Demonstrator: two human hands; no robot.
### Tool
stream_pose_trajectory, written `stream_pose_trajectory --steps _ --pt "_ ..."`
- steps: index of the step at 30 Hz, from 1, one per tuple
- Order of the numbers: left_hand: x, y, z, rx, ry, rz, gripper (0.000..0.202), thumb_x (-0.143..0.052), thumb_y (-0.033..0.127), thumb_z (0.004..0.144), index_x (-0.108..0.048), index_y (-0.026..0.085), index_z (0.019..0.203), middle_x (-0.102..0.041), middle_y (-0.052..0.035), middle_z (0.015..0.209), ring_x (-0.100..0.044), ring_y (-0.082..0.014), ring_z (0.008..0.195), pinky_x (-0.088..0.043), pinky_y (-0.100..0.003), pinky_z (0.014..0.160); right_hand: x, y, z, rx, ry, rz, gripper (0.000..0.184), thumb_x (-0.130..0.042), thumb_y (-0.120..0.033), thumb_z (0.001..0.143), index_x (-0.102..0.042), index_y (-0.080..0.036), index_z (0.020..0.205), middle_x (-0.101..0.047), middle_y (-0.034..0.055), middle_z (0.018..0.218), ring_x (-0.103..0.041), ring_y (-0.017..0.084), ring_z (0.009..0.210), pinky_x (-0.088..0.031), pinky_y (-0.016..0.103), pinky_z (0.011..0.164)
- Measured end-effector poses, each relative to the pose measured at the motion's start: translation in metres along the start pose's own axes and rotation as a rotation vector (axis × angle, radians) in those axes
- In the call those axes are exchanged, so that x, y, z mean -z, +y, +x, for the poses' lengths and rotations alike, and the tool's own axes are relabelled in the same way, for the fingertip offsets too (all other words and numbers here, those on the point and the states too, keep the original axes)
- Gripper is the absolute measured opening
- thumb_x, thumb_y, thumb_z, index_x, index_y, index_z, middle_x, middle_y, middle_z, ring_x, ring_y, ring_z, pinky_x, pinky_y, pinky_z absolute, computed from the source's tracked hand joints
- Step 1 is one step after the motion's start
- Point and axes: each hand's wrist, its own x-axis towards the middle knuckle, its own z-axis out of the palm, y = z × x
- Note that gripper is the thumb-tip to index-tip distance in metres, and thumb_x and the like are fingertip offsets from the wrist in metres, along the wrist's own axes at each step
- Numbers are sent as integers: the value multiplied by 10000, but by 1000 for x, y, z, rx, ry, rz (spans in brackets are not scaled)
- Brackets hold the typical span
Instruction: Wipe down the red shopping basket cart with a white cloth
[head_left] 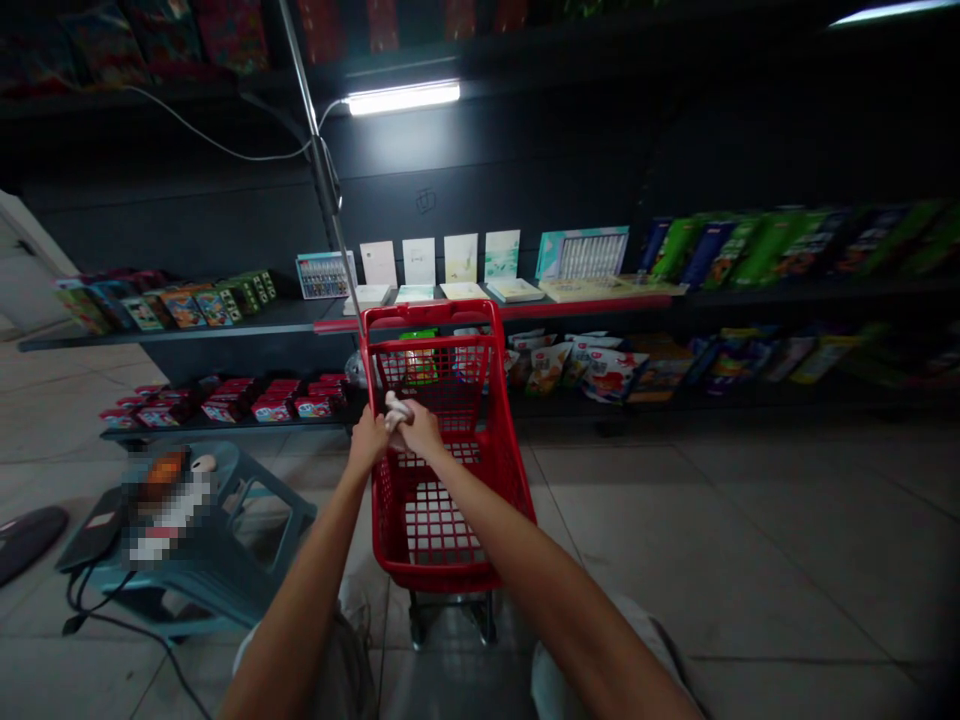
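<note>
We see the right hand [422, 432] closed on a bunched white cloth [396, 411] at the left side of the red shopping cart [507, 440] — the left hand [367, 441] is just beside it, though whether it grips cloth or cart we cannot tell.

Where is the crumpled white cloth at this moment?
In the head view, the white cloth is left of centre, between the left hand and the right hand, at the left side of the red plastic shopping cart.
</note>
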Motion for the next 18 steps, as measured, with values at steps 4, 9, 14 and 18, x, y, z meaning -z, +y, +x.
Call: stream_pose_trajectory --steps 4,9,14,18 --pt "1 4 -5 8 -2 -16 461 -377 270 1010 -505 193 1445 -668 -160 1345 -653 -307 1220 -480 -386 1009 21 -27 55 238 186 -114 556 -487 -21 780 -666 -142 1292 -626 99 1390 -544 187 1323 -379 312 1177" --pt "2 4 -7 30 12 -58 452 -416 278 1002 -536 242 1436 -689 -121 1322 -661 -295 1210 -485 -381 1013 33 -50 119 391 92 -352 543 -466 7 846 -667 -176 1317 -541 80 1486 -489 201 1362 -398 330 1168" --pt "0 -3 -1 21 7 -95 482 -406 276 991 -525 258 1457 -700 -107 1303 -655 -294 1212 -481 -405 1023 51 -30 149 369 -5 -671 345 -499 -78 945 -718 -177 1192 -631 107 1333 -564 218 1175 -490 307 989" --pt "1 -5 4 48 -2 -86 484 -398 264 988 -516 231 1456 -676 -126 1339 -632 -298 1250 -472 -399 1032 95 2 167 160 138 -682 236 -490 -106 982 -711 -104 1067 -671 107 1032 -572 151 918 -469 240 858"
